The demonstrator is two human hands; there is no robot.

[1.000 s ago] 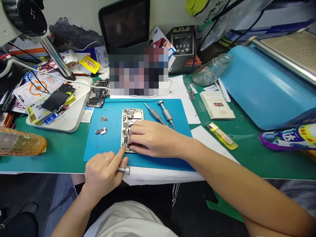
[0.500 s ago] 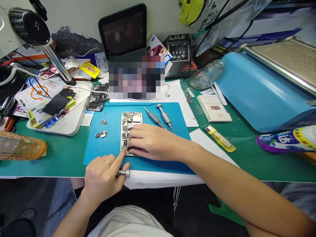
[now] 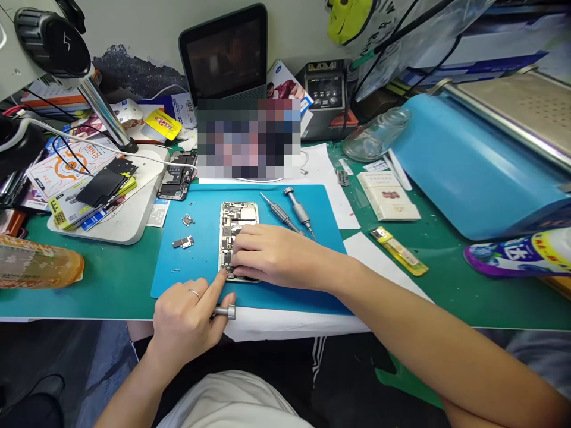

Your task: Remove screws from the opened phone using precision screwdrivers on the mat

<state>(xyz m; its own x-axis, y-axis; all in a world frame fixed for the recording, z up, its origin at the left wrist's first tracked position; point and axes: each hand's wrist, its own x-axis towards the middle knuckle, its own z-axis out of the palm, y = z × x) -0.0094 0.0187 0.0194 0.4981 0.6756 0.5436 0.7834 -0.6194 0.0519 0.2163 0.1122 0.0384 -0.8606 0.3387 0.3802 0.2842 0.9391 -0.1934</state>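
Note:
An opened phone (image 3: 238, 223) with bare circuitry lies lengthwise on a blue work mat (image 3: 200, 261). My right hand (image 3: 276, 255) rests on the phone's lower half, fingers curled down against its near end. My left hand (image 3: 190, 318), a ring on one finger, is closed round a small metal screwdriver (image 3: 225, 311), with its forefinger stretched to the phone's near left corner. Two more screwdrivers (image 3: 289, 215) lie on the mat just beyond my right hand.
Small metal parts (image 3: 184, 241) and screws lie on the mat's left. A white tray (image 3: 129, 217) holds packets and a black plate. A circuit board (image 3: 176, 175), cigarette pack (image 3: 387, 195), yellow lighter (image 3: 399, 251), glass jar (image 3: 375, 134), tablet (image 3: 225, 53) and blue roller machine (image 3: 473, 160) surround the mat.
The view has shifted slightly. Both hands stay at the phone's near end, with barely any movement.

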